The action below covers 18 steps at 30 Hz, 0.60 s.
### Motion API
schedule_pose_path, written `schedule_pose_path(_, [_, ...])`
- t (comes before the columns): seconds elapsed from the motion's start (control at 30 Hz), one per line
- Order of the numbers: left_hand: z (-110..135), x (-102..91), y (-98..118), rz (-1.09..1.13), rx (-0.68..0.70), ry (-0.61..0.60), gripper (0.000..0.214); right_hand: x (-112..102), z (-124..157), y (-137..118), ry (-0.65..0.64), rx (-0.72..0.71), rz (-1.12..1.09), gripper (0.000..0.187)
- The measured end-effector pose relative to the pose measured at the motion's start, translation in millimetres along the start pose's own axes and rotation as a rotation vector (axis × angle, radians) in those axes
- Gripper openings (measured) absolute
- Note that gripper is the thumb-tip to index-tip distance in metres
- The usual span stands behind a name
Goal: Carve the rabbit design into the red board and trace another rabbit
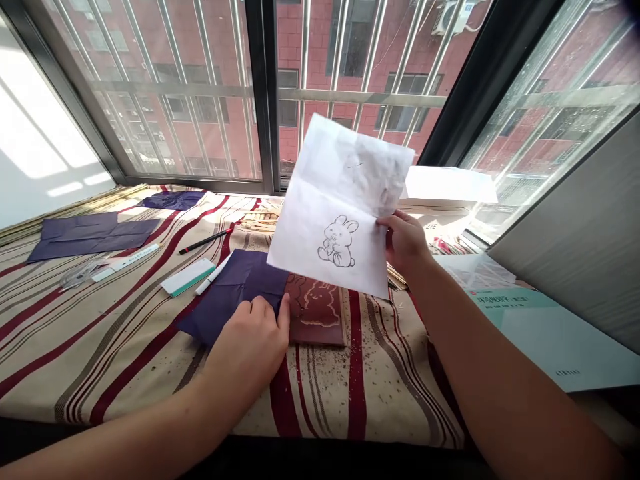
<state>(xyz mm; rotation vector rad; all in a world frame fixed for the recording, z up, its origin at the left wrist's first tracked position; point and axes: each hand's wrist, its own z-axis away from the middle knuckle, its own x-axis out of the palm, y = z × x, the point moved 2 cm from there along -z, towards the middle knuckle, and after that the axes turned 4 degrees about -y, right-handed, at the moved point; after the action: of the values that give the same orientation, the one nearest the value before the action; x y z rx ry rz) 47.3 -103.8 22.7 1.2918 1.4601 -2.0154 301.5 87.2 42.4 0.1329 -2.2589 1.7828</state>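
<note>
In my right hand is a creased white sheet of paper, pinched at its right edge and raised above the cloth. A rabbit is drawn in dark line on its lower half, with grey smudges higher up. My left hand lies closed over a dark blue sheet, which looks like carbon paper, with the thumb against a reddish-brown board. Pale carved rabbit outlines show on that board. The blue sheet covers its left part, and the white paper hides its upper edge. Whether the left fingers grip the sheet is hidden.
More dark blue sheets lie at the left. A black pencil, a white-and-green box, a white pen and a ruler rest on the striped cloth. Crumbs surround the board. A pale book is at right, below barred windows.
</note>
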Motion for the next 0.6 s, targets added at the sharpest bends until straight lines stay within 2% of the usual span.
schedule_pose_path(0.13, [-8.5,-4.3,-1.5,0.038,0.016,0.038,0.06,10.8,9.3,0.5,-0.058,0.02,0.023,0.028])
schedule_pose_path(0.2, [-4.7,0.1,-11.5,0.063,0.024,0.069,0.057,10.5,10.0,-1.6,-0.05,0.017,0.024,0.027])
schedule_pose_path(0.27, [7.1,12.6,-27.6,0.13,0.079,0.134,0.057,7.1,8.3,-3.8,-0.029,0.012,0.023,0.024])
schedule_pose_path(0.3, [15.1,21.9,-36.8,0.188,0.141,0.18,0.064,5.0,7.0,-4.5,-0.019,0.01,0.023,0.022])
schedule_pose_path(0.37, [30.4,45.6,-55.9,0.282,0.246,0.219,0.098,1.6,4.2,-4.7,-0.01,0.01,0.02,0.02])
schedule_pose_path(0.4, [35.7,57.8,-65.8,0.314,0.225,0.241,0.111,0.8,3.1,-4.4,-0.011,0.012,0.018,0.019])
schedule_pose_path(0.43, [38.7,68.9,-74.2,0.342,0.203,0.259,0.113,0.6,2.6,-4.0,-0.017,0.014,0.016,0.019])
schedule_pose_path(0.5, [37.3,86.0,-83.2,0.417,0.261,0.185,0.1,1.5,3.1,-3.1,-0.032,0.019,0.012,0.019])
schedule_pose_path(0.6, [25.1,91.5,-83.1,0.494,0.284,0.141,0.086,4.4,6.4,-2.7,-0.051,0.031,0.004,0.023])
